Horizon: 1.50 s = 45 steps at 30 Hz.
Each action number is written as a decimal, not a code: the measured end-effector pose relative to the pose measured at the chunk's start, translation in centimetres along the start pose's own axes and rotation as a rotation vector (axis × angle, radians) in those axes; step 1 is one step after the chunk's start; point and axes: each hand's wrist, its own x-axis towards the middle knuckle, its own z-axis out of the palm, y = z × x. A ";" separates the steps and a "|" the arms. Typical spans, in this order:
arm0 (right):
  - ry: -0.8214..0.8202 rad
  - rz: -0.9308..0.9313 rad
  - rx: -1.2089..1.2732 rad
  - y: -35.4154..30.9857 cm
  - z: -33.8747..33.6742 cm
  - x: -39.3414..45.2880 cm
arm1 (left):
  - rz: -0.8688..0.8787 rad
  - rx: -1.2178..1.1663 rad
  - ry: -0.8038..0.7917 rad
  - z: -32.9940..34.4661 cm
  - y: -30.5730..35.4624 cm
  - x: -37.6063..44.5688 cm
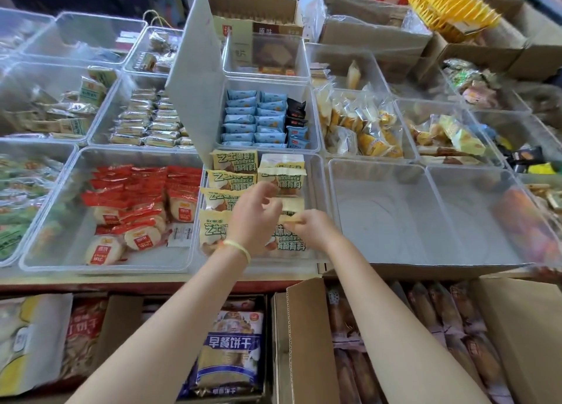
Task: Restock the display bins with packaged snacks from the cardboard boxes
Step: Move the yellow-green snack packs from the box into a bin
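A clear plastic bin [319,196] in the front row holds two rows of yellow-green snack packets [234,160]. Both my hands are over its middle. My left hand [254,221], with a yellow band on the wrist, has curled fingers touching a pale packet [292,204] that stands in the right row. My right hand [313,225] pinches the lower edge of that same packet. Below the counter an open cardboard box [307,336] holds brown wrapped snacks [456,318].
To the right stand two clear bins [380,209] with nothing in them, to the left a bin of red packets [130,196]. A white lid [197,84] stands upright behind. Blue packets [255,117] fill the bin beyond. A blue biscuit bag [231,349] lies below.
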 end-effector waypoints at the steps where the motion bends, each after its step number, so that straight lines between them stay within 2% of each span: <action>1: 0.025 -0.009 0.015 0.2 0.1 -0.2 | 0.121 0.105 0.085 0.4 -0.4 -1.3; 2: 0.045 -0.016 0.021 0.1 0.3 -0.4 | 0.220 0.210 0.107 0.9 -0.8 -2.6; 3: 0.061 -0.014 0.022 0.0 0.4 -0.5 | 0.279 0.327 0.048 1.6 -1.3 -3.7; 5: 0.098 -0.006 0.046 -0.2 0.6 -0.6 | 0.287 0.585 -0.165 3.3 -2.5 -5.4; 7: 0.102 0.016 0.109 -0.2 0.4 -0.8 | 0.284 0.724 -0.240 4.4 -3.7 -6.0; 12: 0.056 0.086 0.129 1.1 1.3 -1.1 | 0.256 0.753 -0.306 4.7 -4.5 -6.8; 16: 0.141 0.091 0.093 0.4 2.8 -0.6 | 0.184 0.780 -0.391 4.8 -4.5 -6.6; 18: 0.166 0.100 0.028 -0.6 2.7 -0.4 | 0.164 0.791 -0.382 4.7 -4.2 -6.1; 20: 0.106 0.083 -0.042 -0.9 2.2 -0.2 | 0.171 0.776 -0.361 4.5 -3.8 -5.6; 23: -0.011 0.053 0.134 -0.5 1.1 -1.0 | 0.223 0.735 -0.316 3.8 -3.9 -5.3; 25: 0.035 0.077 0.395 -0.1 0.4 -1.2 | 0.252 0.698 -0.274 3.5 -4.3 -5.1; 27: 0.176 0.108 0.572 0.1 0.3 -0.6 | 0.270 0.675 -0.247 3.3 -4.4 -4.9; 30: 0.357 0.136 0.528 0.0 0.3 1.0 | 0.332 0.641 -0.128 2.9 -3.8 -4.5; 34: 0.255 0.075 0.414 -0.4 -0.2 2.8 | 0.309 0.627 0.045 2.3 -3.4 -3.4; 38: 0.230 0.057 0.415 -0.8 -0.9 4.5 | 0.287 0.704 -0.040 2.1 -4.3 -1.7; 41: 0.245 0.108 0.407 -0.8 -1.1 5.7 | 0.291 0.766 -0.050 2.1 -5.1 -0.9; 45: 0.286 0.210 0.466 0.0 -1.2 6.0 | 0.255 0.737 -0.083 1.9 -5.9 -0.1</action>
